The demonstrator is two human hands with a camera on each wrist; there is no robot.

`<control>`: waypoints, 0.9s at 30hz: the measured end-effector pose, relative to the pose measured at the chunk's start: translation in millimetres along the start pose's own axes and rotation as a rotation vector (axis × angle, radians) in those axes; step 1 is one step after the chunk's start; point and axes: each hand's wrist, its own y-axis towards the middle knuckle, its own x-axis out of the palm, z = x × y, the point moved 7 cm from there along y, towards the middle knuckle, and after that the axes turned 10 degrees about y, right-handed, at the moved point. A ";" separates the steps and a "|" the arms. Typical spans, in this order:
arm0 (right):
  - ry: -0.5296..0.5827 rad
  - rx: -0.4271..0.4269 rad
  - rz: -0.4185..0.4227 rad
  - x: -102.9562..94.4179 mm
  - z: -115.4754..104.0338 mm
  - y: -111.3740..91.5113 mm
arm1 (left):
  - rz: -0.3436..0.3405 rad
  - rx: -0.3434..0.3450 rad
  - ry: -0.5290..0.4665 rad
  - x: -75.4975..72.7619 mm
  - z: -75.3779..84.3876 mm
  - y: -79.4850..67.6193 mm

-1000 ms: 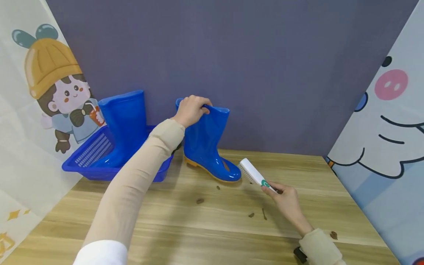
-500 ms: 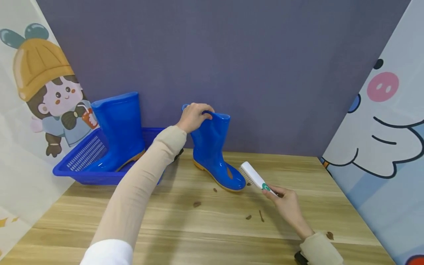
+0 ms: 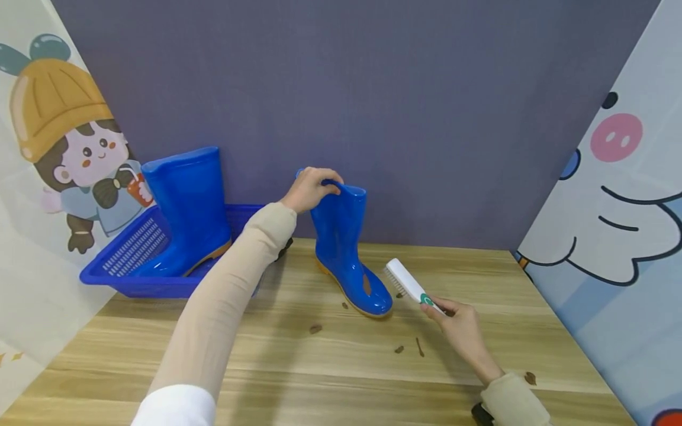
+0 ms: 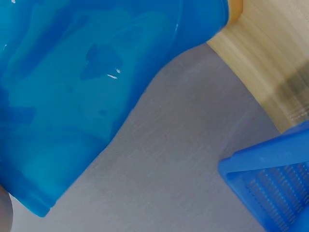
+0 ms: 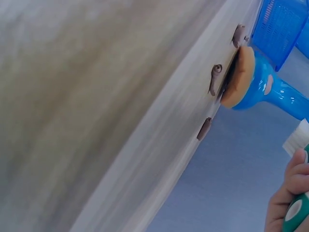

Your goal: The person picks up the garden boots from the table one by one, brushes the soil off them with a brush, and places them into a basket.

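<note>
My left hand (image 3: 311, 189) grips the top rim of a blue rain boot (image 3: 341, 242), which stands upright on the wooden table with its toe pointing to the front right. A brown patch (image 3: 366, 285) marks the boot's toe. In the left wrist view the boot's blue shaft (image 4: 96, 72) fills the upper left. My right hand (image 3: 462, 331) holds a white brush (image 3: 407, 279) with a green mark by its handle. The bristles face the boot's toe, a small gap apart from it. In the right wrist view the brush handle (image 5: 297, 212) is green and white.
A blue plastic basket (image 3: 144, 289) stands at the left, with a second blue boot (image 3: 192, 201) upright in it. Several brown bits, such as a dried piece (image 3: 315, 328), lie scattered on the table (image 3: 341, 384). A grey wall (image 3: 426, 118) rises behind.
My left hand has turned the boot, swinging its toe toward the front, and its shaft has shifted right. The brush has hardly moved. The head view has shifted slightly.
</note>
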 end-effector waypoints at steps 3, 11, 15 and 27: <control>0.011 0.003 0.001 1.2 0.2 -0.3 | -0.023 -0.010 -0.008 0.7 0.0 -1.2; 0.034 0.008 -0.026 5.3 -1.9 0.2 | -0.078 0.000 0.079 1.1 8.4 -3.7; 0.038 0.005 -0.035 5.8 -3.6 0.3 | -0.090 0.019 0.082 1.3 18.8 -6.4; -0.026 -0.005 -0.043 9.2 -7.7 0.9 | 0.065 0.047 0.010 13.0 44.6 -25.2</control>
